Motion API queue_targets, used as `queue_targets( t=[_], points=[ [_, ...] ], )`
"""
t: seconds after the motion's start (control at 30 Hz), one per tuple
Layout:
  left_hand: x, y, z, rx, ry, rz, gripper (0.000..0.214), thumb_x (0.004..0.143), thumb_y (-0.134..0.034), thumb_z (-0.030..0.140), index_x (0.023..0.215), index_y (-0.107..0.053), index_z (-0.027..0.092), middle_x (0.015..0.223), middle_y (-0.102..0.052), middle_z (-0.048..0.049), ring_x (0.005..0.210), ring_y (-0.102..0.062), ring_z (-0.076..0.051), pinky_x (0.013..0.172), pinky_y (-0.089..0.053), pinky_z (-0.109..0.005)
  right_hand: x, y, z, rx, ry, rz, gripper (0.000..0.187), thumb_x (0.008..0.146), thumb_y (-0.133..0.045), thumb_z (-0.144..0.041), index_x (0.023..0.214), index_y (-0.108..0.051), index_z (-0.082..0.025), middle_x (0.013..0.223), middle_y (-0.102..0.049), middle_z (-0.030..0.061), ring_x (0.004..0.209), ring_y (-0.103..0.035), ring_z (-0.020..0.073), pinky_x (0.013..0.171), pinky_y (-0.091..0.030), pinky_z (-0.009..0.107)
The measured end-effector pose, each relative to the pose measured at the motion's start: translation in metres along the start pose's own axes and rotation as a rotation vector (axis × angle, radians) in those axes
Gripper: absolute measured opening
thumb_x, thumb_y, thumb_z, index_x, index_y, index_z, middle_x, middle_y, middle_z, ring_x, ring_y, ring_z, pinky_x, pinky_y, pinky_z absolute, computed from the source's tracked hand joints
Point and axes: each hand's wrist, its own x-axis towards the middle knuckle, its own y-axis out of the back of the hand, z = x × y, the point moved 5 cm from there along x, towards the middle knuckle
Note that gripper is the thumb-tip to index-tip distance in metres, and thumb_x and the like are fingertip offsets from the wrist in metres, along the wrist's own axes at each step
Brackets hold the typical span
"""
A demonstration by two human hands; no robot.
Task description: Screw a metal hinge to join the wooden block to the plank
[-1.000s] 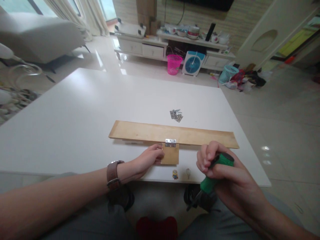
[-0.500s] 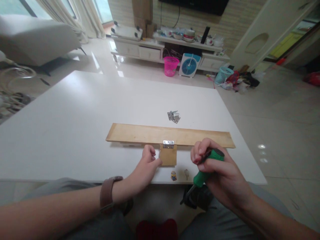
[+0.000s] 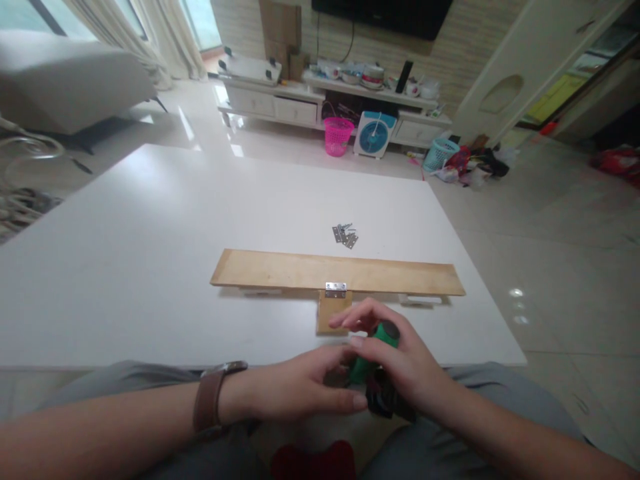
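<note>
My right hand (image 3: 395,353) holds a screwdriver by its green handle (image 3: 387,333), its index finger stretched out over the small wooden block (image 3: 327,313). My left hand (image 3: 310,383) is close below, fingertips at the lower part of the handle and thumb held apart from them. The screwdriver's shaft is hidden by the hands. A metal hinge (image 3: 335,289) joins the block to the front edge of a long wooden board (image 3: 280,270), which lies across the white table (image 3: 200,207).
Loose hinges and screws (image 3: 345,235) lie in a small pile behind the board. Beyond the table are a pink basket (image 3: 339,137), a blue fan (image 3: 375,133), a low white cabinet (image 3: 295,110) and a sofa (image 3: 70,87).
My left hand has left the wooden block and moved right and down to the screwdriver. My right hand has brought the screwdriver left, in front of the block.
</note>
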Motion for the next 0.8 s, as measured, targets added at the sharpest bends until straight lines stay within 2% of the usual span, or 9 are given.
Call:
queue_targets(
  t=[0.07,0.13,0.2,0.27,0.47,0.67,0.8],
  points=[
    [0.0,0.001,0.0,0.03,0.001,0.008,0.037,0.098,-0.063,0.048,0.12,-0.071,0.02,0.122,-0.072,-0.0098,0.115,-0.065,-0.027,0.102,-0.049,-0.039,0.003,-0.002,0.002,0.059,-0.056,0.014,0.021,0.084,-0.075,-0.033,0.105,-0.075,-0.029,0.118,-0.075,0.0039,0.116,-0.065,0.0231,0.102,-0.048,0.04],
    [-0.001,0.002,0.001,0.079,0.003,-0.005,0.033,0.101,-0.059,0.047,0.109,-0.073,0.019,0.111,-0.074,-0.0088,0.109,-0.066,-0.025,0.101,-0.049,-0.037,0.007,-0.002,0.002,0.32,-0.113,0.047,0.034,0.088,-0.068,-0.045,0.118,-0.072,-0.03,0.137,-0.069,0.0049,0.129,-0.061,0.0252,0.106,-0.048,0.04],
    [-0.003,0.003,0.003,0.139,0.003,-0.027,0.032,0.102,-0.058,0.046,0.11,-0.074,0.019,0.109,-0.075,-0.008,0.106,-0.067,-0.024,0.099,-0.049,-0.035,0.012,-0.001,-0.003,0.608,-0.136,0.069,0.045,0.092,-0.056,-0.054,0.129,-0.067,-0.032,0.15,-0.062,0.004,0.137,-0.058,0.0264,0.109,-0.048,0.043],
    [-0.005,0.002,0.004,0.199,0.006,-0.041,0.032,0.101,-0.06,0.046,0.112,-0.074,0.02,0.11,-0.075,-0.0077,0.104,-0.067,-0.024,0.096,-0.049,-0.034,0.016,0.003,-0.01,0.733,-0.111,0.081,0.05,0.092,-0.05,-0.056,0.135,-0.063,-0.035,0.155,-0.058,0.0009,0.14,-0.056,0.0252,0.111,-0.048,0.043],
    [-0.007,0.001,0.003,0.267,0.009,-0.061,0.033,0.099,-0.063,0.048,0.11,-0.077,0.021,0.108,-0.077,-0.0071,0.101,-0.068,-0.024,0.09,-0.05,-0.031,0.017,0.014,-0.02,0.748,-0.046,0.082,0.054,0.093,-0.048,-0.06,0.142,-0.057,-0.04,0.16,-0.053,-0.0021,0.145,-0.052,0.0239,0.114,-0.046,0.044],
    [-0.005,0.005,0.0,0.278,0.015,-0.04,0.033,0.097,-0.066,0.047,0.11,-0.076,0.019,0.104,-0.077,-0.006,0.096,-0.067,-0.022,0.086,-0.049,-0.03,0.014,0.012,-0.021,0.811,-0.061,0.084,0.055,0.093,-0.048,-0.057,0.143,-0.058,-0.036,0.159,-0.055,-0.0003,0.147,-0.05,0.0254,0.122,-0.037,0.049],
    [-0.003,0.005,0.001,0.238,0.003,-0.027,0.033,0.097,-0.066,0.046,0.11,-0.076,0.017,0.105,-0.076,-0.0061,0.098,-0.066,-0.022,0.089,-0.05,-0.031,0.013,0.01,-0.024,0.838,-0.043,0.064,0.055,0.094,-0.047,-0.058,0.144,-0.056,-0.039,0.16,-0.053,-0.0017,0.15,-0.046,0.026,0.126,-0.031,0.053]
  ],
)
